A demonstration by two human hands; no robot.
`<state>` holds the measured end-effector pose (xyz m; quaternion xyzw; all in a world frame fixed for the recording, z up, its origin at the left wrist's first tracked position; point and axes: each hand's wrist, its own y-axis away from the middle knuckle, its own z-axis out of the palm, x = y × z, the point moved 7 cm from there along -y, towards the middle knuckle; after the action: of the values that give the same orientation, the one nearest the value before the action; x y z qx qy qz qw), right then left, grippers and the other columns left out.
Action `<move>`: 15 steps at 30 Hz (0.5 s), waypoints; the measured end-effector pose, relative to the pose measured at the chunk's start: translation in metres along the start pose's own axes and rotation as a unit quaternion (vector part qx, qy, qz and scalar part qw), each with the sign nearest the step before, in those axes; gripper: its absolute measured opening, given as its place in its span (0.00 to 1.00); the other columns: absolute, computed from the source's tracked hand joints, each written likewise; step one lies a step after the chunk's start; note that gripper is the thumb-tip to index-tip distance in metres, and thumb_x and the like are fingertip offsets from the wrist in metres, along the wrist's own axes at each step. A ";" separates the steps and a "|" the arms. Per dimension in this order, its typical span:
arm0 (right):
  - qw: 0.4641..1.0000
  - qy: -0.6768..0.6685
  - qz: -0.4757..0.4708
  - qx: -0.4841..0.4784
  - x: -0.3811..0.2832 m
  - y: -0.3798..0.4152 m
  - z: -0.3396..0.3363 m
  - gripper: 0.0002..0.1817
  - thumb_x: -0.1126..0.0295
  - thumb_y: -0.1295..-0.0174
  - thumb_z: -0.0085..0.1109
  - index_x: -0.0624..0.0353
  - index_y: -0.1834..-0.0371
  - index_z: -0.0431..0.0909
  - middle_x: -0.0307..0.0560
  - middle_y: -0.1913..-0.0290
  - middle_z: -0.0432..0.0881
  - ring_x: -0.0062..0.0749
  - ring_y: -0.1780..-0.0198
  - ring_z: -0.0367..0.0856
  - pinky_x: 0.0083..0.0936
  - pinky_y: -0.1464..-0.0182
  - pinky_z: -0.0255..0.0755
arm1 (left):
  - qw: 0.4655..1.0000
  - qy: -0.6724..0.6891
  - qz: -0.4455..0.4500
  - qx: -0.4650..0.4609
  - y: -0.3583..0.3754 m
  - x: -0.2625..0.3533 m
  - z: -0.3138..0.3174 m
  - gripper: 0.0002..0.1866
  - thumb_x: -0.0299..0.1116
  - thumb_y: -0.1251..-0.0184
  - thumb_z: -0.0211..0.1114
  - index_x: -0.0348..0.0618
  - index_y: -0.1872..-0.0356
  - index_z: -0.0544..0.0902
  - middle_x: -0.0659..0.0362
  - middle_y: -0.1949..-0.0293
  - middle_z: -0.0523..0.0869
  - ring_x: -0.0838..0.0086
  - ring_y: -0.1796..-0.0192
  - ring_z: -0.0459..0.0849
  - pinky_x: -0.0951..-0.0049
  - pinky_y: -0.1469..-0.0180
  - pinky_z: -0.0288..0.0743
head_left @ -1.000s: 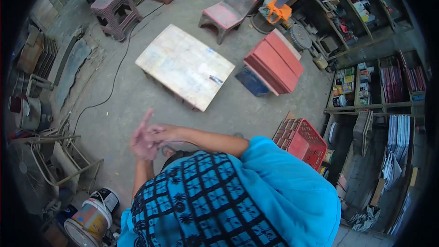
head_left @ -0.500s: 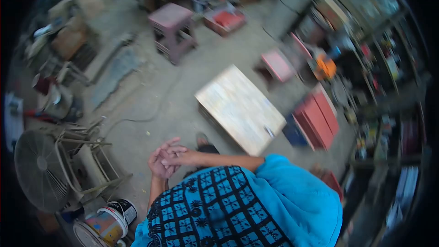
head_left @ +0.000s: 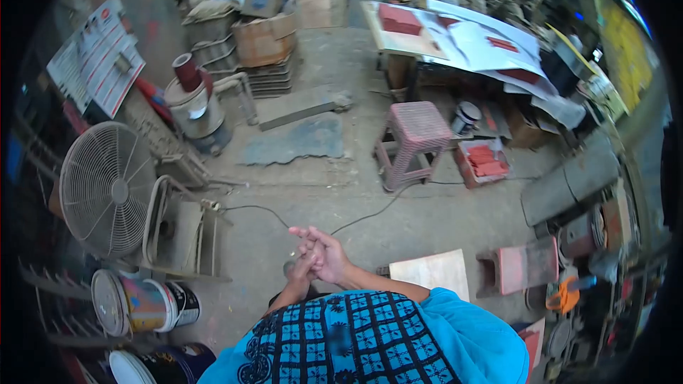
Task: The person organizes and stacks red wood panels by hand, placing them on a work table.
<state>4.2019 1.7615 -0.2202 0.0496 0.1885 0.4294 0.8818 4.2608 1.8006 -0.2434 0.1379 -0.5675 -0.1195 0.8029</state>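
My left hand (head_left: 303, 267) and my right hand (head_left: 330, 259) meet in front of my body, above the concrete floor. The fingers cross over one another. Those of my right hand stretch out toward the upper left, while my left hand's fingers bend against the right palm. No object shows in either hand. Below and to the right is a pale wooden board-topped block (head_left: 430, 274), partly hidden by my right arm and blue sleeve. A black cable (head_left: 370, 215) lies on the floor beyond my fingers.
On the left stand a large fan (head_left: 117, 188), paint buckets (head_left: 146, 302) and a metal frame chair (head_left: 188, 231). Ahead are a pink stool (head_left: 416, 139), a box of red pieces (head_left: 485, 162) and a paper-covered table (head_left: 491, 50). A low red stool (head_left: 526, 267) stands right.
The view has swung left and up, bringing the table, fan and posters into clearer sight. The wooden block has shifted toward the lower right. My hands stay together, with their fingers now crossed differently.
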 end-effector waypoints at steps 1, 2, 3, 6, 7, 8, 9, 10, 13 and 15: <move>1.000 -0.017 0.011 -0.013 -0.008 -0.014 0.002 0.25 0.54 0.30 0.40 0.60 0.38 0.65 0.38 0.72 0.74 0.15 0.84 0.64 0.11 0.84 0.57 | 1.000 -0.005 -0.008 -0.013 -0.015 0.004 -0.005 0.23 0.47 0.40 0.56 0.41 0.51 0.73 0.59 0.57 0.76 0.79 0.63 0.74 0.77 0.59 0.71; 0.999 -0.033 0.019 -0.026 -0.016 -0.030 0.005 0.25 0.54 0.30 0.40 0.59 0.38 0.65 0.38 0.73 0.73 0.15 0.85 0.62 0.11 0.86 0.56 | 0.999 -0.011 -0.014 -0.030 -0.032 0.008 -0.010 0.22 0.47 0.41 0.57 0.42 0.52 0.73 0.60 0.59 0.76 0.80 0.64 0.74 0.79 0.59 0.70; 0.999 -0.028 0.020 -0.029 -0.022 -0.047 0.003 0.25 0.54 0.31 0.42 0.60 0.38 0.65 0.37 0.76 0.71 0.15 0.86 0.61 0.11 0.86 0.55 | 0.999 -0.016 -0.017 -0.049 -0.049 0.013 -0.014 0.21 0.46 0.42 0.58 0.42 0.53 0.74 0.61 0.61 0.75 0.81 0.65 0.73 0.80 0.60 0.68; 0.999 -0.005 0.020 -0.035 -0.044 -0.101 0.007 0.25 0.54 0.31 0.42 0.61 0.39 0.66 0.37 0.77 0.70 0.14 0.86 0.60 0.12 0.86 0.55 | 0.996 0.029 0.014 -0.084 -0.106 0.040 -0.030 0.18 0.44 0.46 0.62 0.44 0.59 0.73 0.64 0.65 0.73 0.83 0.66 0.71 0.82 0.61 0.66; 1.000 0.001 0.012 -0.026 -0.055 -0.120 0.011 0.25 0.54 0.31 0.42 0.62 0.39 0.66 0.37 0.77 0.70 0.14 0.86 0.60 0.12 0.86 0.55 | 0.988 0.032 -0.024 -0.146 -0.155 -0.004 -0.054 0.16 0.40 0.46 0.62 0.45 0.60 0.72 0.66 0.67 0.72 0.84 0.64 0.71 0.82 0.61 0.66; 1.000 0.007 0.002 -0.013 -0.065 -0.135 0.016 0.25 0.55 0.31 0.42 0.63 0.40 0.66 0.37 0.77 0.70 0.14 0.86 0.60 0.12 0.86 0.55 | 0.989 0.039 -0.031 -0.142 -0.169 0.011 -0.063 0.16 0.40 0.46 0.62 0.46 0.60 0.72 0.66 0.67 0.72 0.84 0.64 0.71 0.82 0.61 0.66; 1.000 0.016 -0.009 0.001 -0.079 -0.152 0.021 0.25 0.55 0.31 0.43 0.63 0.40 0.67 0.37 0.77 0.70 0.14 0.86 0.59 0.12 0.86 0.55 | 0.988 0.048 -0.035 -0.140 -0.183 0.029 -0.064 0.16 0.40 0.46 0.63 0.46 0.60 0.72 0.66 0.67 0.72 0.85 0.64 0.71 0.82 0.61 0.66; 0.999 0.029 -0.023 0.005 -0.092 -0.168 0.026 0.24 0.55 0.31 0.43 0.63 0.40 0.67 0.37 0.77 0.70 0.14 0.86 0.60 0.12 0.86 0.55 | 0.988 0.059 -0.041 -0.139 -0.194 0.046 -0.061 0.15 0.39 0.46 0.63 0.46 0.60 0.72 0.66 0.68 0.72 0.85 0.64 0.71 0.83 0.61 0.66; 0.998 0.030 -0.048 0.009 -0.120 -0.203 0.026 0.24 0.56 0.31 0.43 0.63 0.41 0.68 0.39 0.76 0.71 0.15 0.85 0.61 0.11 0.85 0.56 | 0.985 0.091 -0.069 -0.132 -0.219 0.087 -0.051 0.15 0.38 0.47 0.63 0.46 0.60 0.72 0.66 0.68 0.72 0.86 0.64 0.71 0.83 0.62 0.66; 0.999 -0.011 -0.047 -0.011 -0.142 -0.222 0.014 0.23 0.57 0.31 0.44 0.63 0.42 0.69 0.40 0.75 0.74 0.17 0.84 0.64 0.11 0.82 0.58 | 0.978 0.089 -0.095 -0.162 -0.249 0.101 -0.053 0.15 0.37 0.45 0.64 0.45 0.59 0.74 0.64 0.63 0.76 0.81 0.59 0.75 0.80 0.57 0.70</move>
<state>4.2912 1.5135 -0.2217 0.0356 0.1763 0.3890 0.9035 4.3354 1.5377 -0.2602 0.0687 -0.4514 -0.2729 0.8468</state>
